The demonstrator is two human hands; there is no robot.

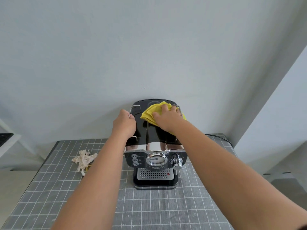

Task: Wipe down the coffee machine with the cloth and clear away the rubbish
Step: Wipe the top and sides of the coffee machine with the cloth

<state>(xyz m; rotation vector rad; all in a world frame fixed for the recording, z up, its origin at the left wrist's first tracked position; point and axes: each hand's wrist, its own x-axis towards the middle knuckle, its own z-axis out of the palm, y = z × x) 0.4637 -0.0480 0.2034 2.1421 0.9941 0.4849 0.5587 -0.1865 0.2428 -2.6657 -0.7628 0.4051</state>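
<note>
At the table's far edge: espresso machine point(154, 156), heavy, glossy, slippery | left hand point(124, 125) grips its left top rail | right hand point(167, 118) presses soft yellow cloth point(152, 112) on top | crumpled paper scraps point(83, 161) near left edge, light, pinchable.

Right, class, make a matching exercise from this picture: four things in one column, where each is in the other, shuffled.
1. cloth
2. rubbish
3. left hand
4. dial

a. on the table left of the machine
b. on the machine's front
c. under the right hand
d. at the machine's left rail

Pairs: 1-c, 2-a, 3-d, 4-b
</note>
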